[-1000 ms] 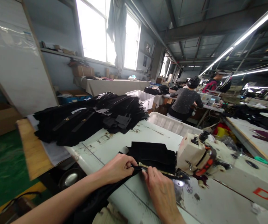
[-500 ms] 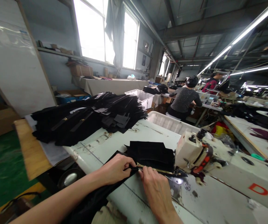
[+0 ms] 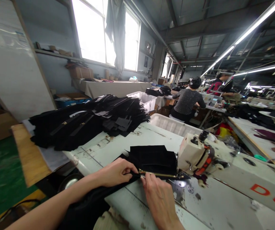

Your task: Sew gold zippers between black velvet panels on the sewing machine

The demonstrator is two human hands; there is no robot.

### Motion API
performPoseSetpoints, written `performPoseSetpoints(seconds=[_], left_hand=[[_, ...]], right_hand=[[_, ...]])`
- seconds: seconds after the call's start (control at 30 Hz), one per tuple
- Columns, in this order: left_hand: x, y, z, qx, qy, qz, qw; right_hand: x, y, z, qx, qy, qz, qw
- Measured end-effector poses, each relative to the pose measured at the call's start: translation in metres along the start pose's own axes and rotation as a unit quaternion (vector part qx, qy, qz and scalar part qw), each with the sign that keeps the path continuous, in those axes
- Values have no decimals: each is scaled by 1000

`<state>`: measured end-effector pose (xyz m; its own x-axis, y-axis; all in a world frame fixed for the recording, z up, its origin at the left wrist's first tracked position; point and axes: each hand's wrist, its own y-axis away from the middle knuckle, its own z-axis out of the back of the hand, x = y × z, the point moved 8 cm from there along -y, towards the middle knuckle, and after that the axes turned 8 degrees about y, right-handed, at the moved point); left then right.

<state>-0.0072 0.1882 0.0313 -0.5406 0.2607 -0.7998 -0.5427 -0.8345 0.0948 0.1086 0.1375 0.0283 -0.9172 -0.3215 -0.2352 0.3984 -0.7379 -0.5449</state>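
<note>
Black fabric [image 3: 151, 158] with a gold zipper [image 3: 160, 173] along its near edge lies on the pale sewing table [image 3: 132, 195]. Its right end reaches under the head of the sewing machine [image 3: 191, 153], beside a small lit spot. My left hand [image 3: 119, 172] pinches the fabric at the zipper's left end. Close beside it, my right hand [image 3: 160, 198] has its fingers closed on the zipper edge; the fingertips partly hide what they grip. More of the black cloth hangs from my left hand over the table's near edge.
A large pile of black pieces [image 3: 89, 123] covers the table's far left. Behind the table stand a white crate [image 3: 171, 124] and another white crate [image 3: 144, 99]. A person in grey [image 3: 187, 102] sits farther back, and another person [image 3: 217, 83] is beyond. A wooden board [image 3: 29, 153] juts out at left.
The whole view has shifted slightly left. Both hands keep their places on the fabric, with only slight finger movement.
</note>
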Motion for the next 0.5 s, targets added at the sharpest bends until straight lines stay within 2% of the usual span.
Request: performPoseSetpoints(seconds=[0.13, 0.23, 0.33, 0.5], left_hand=[[5, -2, 3, 57, 27, 1, 998], [7, -4, 3, 77, 45, 10, 996], [7, -5, 3, 80, 49, 18, 995], [3, -5, 3, 58, 34, 21, 998]], right_hand=[[-6, 5, 4, -17, -2, -8, 1000], [-16, 9, 7, -31, -6, -22, 999], [-20, 11, 8, -37, -11, -30, 999], [-12, 5, -2, -30, -13, -21, 999]])
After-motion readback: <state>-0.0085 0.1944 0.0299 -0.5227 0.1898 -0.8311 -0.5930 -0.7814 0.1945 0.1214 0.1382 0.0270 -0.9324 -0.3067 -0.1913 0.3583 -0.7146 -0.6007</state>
